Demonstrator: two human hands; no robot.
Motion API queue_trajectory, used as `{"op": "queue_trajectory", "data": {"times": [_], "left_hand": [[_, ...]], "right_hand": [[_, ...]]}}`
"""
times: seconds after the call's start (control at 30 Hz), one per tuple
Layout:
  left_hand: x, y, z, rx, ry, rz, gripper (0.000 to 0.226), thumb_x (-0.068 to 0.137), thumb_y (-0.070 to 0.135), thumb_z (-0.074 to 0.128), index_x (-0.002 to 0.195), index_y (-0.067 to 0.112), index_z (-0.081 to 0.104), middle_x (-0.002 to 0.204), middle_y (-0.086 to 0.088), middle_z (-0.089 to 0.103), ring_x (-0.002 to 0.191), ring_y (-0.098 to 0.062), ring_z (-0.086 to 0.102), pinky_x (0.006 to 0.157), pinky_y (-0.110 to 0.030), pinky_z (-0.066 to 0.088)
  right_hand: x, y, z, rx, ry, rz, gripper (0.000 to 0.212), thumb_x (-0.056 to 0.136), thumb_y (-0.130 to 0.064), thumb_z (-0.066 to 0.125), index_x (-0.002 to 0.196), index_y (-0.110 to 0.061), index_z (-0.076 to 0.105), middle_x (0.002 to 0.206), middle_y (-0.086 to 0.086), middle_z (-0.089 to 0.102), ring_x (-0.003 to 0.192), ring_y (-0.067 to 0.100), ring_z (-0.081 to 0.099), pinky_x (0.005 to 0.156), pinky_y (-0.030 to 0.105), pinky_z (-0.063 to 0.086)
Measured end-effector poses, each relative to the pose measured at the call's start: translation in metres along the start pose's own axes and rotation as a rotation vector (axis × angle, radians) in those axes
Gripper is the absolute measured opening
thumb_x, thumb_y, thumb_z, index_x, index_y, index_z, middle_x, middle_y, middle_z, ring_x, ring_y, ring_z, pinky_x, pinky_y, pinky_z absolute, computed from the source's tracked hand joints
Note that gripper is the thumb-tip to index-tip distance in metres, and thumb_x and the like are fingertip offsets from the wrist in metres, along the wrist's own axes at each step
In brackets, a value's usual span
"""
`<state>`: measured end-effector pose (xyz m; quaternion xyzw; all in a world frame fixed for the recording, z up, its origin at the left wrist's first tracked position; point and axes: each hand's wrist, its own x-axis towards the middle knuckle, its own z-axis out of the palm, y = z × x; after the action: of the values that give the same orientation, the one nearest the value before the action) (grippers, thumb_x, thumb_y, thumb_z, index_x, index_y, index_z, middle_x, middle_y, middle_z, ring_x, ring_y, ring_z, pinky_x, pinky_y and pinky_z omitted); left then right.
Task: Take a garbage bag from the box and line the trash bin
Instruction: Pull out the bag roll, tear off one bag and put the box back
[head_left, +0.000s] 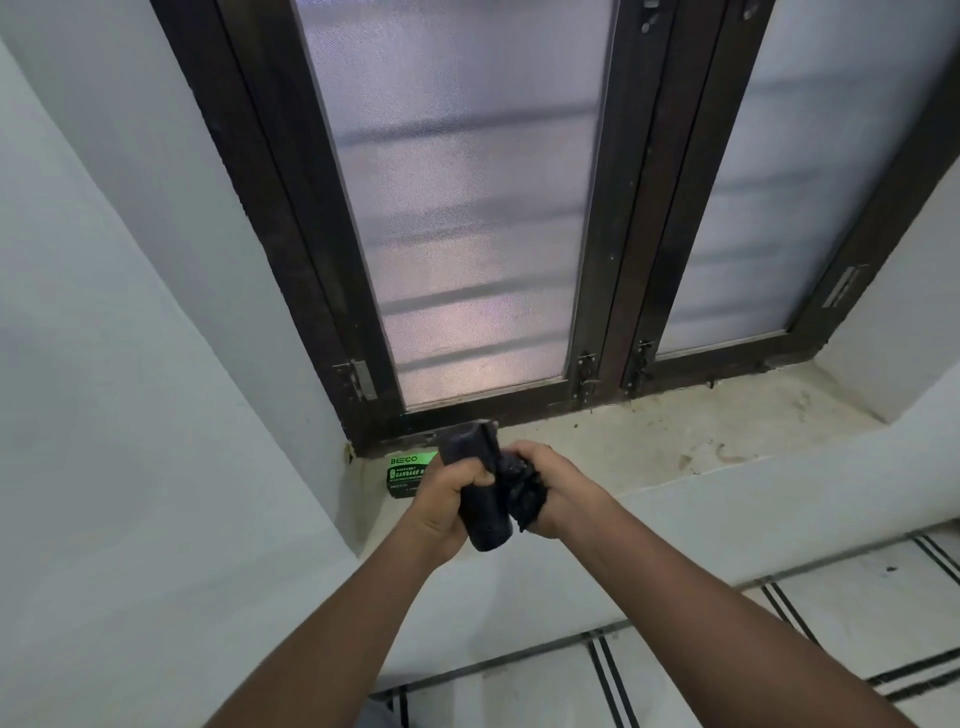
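Here both hands clutch the bag roll (480, 499), apparently bunched rightward.

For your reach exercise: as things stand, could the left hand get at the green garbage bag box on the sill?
Probably not yet: the left hand grips the black bag roll. The box lies just beyond, unobstructed.

Head view looks forward and down, close over the hands (498, 493); seemingly facing a window (457, 208).
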<state>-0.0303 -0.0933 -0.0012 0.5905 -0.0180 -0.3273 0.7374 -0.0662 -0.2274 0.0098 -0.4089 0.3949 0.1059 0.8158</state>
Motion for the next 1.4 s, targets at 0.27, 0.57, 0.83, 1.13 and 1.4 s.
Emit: {"op": "queue_trajectory", "data": {"times": [0.27,0.57,0.83,1.13,1.4], "left_hand": [[0.014,0.005,-0.017,-0.035,0.071,-0.068,0.066,0.066,0.021,0.076,0.129,0.010,0.062,0.123,-0.023,0.071,0.113,-0.041,0.069,0.090,-0.051,0.059],[0.018,0.018,-0.014,0.299,0.101,-0.038,0.037,0.091,0.021,0.071,0.126,0.025,0.061,0.117,-0.009,0.069,0.106,-0.032,0.068,0.079,-0.053,0.060],[0.022,0.015,-0.024,0.300,0.119,-0.142,0.064,0.063,0.015,0.089,0.122,0.015,0.065,0.112,-0.016,0.076,0.102,-0.035,0.073,0.084,-0.050,0.062],[0.028,0.014,-0.017,0.185,0.202,-0.055,0.031,0.076,0.001,0.078,0.106,0.006,0.069,0.095,-0.016,0.075,0.090,-0.034,0.073,0.074,-0.041,0.058],[0.031,0.007,-0.003,-0.068,0.362,0.042,0.026,0.075,-0.008,0.075,0.098,0.001,0.068,0.085,-0.015,0.070,0.082,-0.032,0.071,0.084,-0.049,0.060]], "right_hand": [[-0.001,-0.014,-0.006,-0.298,-0.037,-0.254,0.042,0.083,-0.034,0.085,0.107,-0.002,0.073,0.100,0.016,0.079,0.086,0.028,0.077,0.077,0.041,0.064],[0.004,-0.024,-0.007,-0.994,0.137,-0.557,0.014,0.092,-0.026,0.073,0.105,-0.020,0.076,0.097,0.003,0.077,0.093,0.021,0.072,0.090,0.039,0.058],[0.006,-0.024,-0.015,-0.945,0.003,-0.466,0.001,0.090,-0.016,0.074,0.091,-0.016,0.074,0.087,0.011,0.079,0.080,0.028,0.078,0.079,0.048,0.064],[0.018,-0.006,-0.003,-0.558,0.224,-0.379,0.005,0.087,-0.015,0.067,0.087,-0.019,0.071,0.095,0.013,0.075,0.089,0.034,0.073,0.086,0.052,0.062],[0.024,0.004,0.013,0.110,0.254,-0.234,0.026,0.094,0.013,0.048,0.088,-0.006,0.065,0.081,0.007,0.064,0.073,0.021,0.062,0.079,0.038,0.053]]}}
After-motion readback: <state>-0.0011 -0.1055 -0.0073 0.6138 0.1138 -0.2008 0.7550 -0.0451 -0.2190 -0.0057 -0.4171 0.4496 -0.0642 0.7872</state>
